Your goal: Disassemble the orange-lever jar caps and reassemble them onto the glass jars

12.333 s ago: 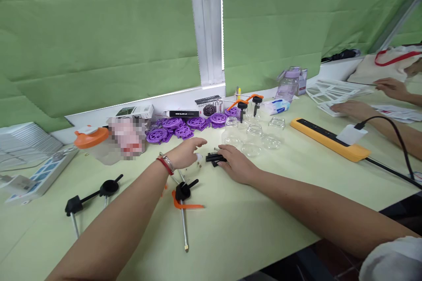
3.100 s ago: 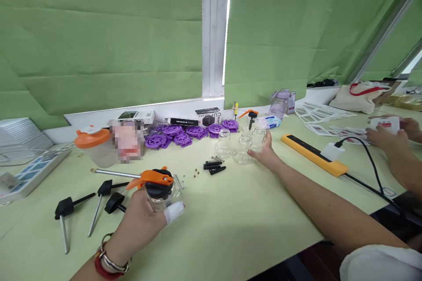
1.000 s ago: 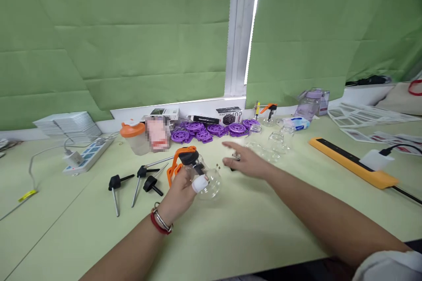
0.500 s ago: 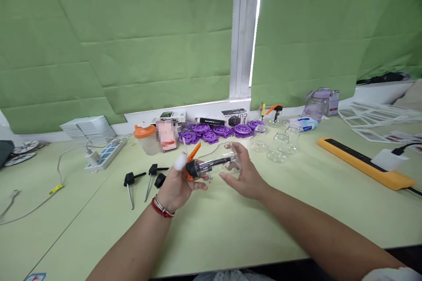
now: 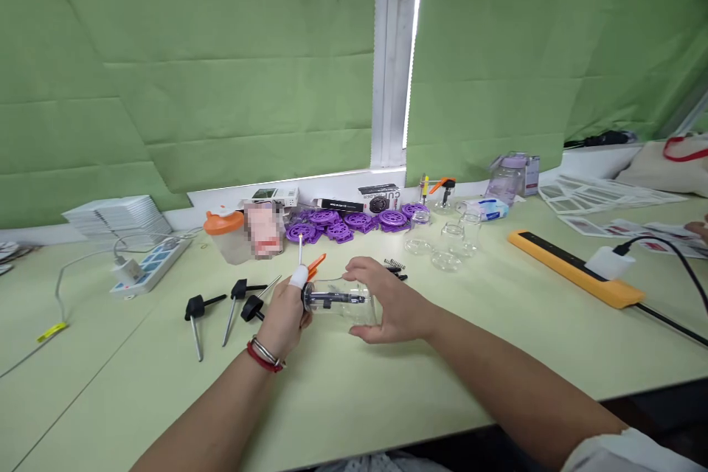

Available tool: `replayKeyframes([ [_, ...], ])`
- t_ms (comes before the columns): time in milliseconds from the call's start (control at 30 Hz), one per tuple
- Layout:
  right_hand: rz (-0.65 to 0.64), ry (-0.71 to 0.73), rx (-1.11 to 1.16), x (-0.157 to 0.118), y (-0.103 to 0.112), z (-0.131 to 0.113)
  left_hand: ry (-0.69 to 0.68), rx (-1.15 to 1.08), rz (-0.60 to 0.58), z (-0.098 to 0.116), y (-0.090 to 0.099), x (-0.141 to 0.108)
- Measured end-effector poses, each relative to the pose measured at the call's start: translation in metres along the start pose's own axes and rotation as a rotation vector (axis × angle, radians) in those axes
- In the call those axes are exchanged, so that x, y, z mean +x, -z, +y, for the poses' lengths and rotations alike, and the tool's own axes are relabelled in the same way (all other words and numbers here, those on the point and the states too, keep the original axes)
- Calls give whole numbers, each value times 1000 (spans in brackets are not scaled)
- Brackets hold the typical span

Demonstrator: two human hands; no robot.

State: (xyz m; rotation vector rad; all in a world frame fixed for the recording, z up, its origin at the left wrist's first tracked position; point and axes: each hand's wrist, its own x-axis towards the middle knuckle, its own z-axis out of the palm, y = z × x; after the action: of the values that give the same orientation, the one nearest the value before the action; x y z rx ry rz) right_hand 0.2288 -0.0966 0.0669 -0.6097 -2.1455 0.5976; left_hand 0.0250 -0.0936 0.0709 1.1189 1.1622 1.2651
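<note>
My left hand (image 5: pixel 283 317) grips a pump head by its black cap (image 5: pixel 307 296), and an orange lever (image 5: pixel 316 265) sticks out above it. White wrapping (image 5: pixel 299 276) covers the left thumb. My right hand (image 5: pixel 395 302) is wrapped round the base of a clear jar (image 5: pixel 354 318), which lies sideways. The pump's dark inner rod and clear tube are inside the jar, with the cap at its mouth. Whether the cap is seated cannot be seen. Left of my hands lie black knobs (image 5: pixel 195 306) with metal rods. Behind my right hand are a spring (image 5: pixel 394 264) and small black parts (image 5: pixel 399 275).
Purple plastic discs (image 5: pixel 326 220) and an orange-lidded cup (image 5: pixel 224 236) stand at the back. Several clear jars (image 5: pixel 447 259) are right of centre. An orange power strip (image 5: pixel 575 269) lies right, a white one (image 5: pixel 152 265) left. Another person's hand (image 5: pixel 700 228) shows at the right edge.
The jar has come leftward over the pump, so the pump's rod now sits deeper inside it. The spring and black parts have come into view. The camera has turned slightly right.
</note>
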Motion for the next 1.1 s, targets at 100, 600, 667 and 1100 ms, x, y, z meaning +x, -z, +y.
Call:
replayKeyframes([
  [100,55,-68,-8,0,0,5,-70,4,29,0,0,0],
  [600,21,-503,397,-4,-10,11,-162,127,74,3,0,-4],
  [667,43,-348,256,-4,-7,9,-121,89,84,1,2,-1],
  [1100,2,59,-154,-8,6,9,-39,12,116,-1,13,11],
])
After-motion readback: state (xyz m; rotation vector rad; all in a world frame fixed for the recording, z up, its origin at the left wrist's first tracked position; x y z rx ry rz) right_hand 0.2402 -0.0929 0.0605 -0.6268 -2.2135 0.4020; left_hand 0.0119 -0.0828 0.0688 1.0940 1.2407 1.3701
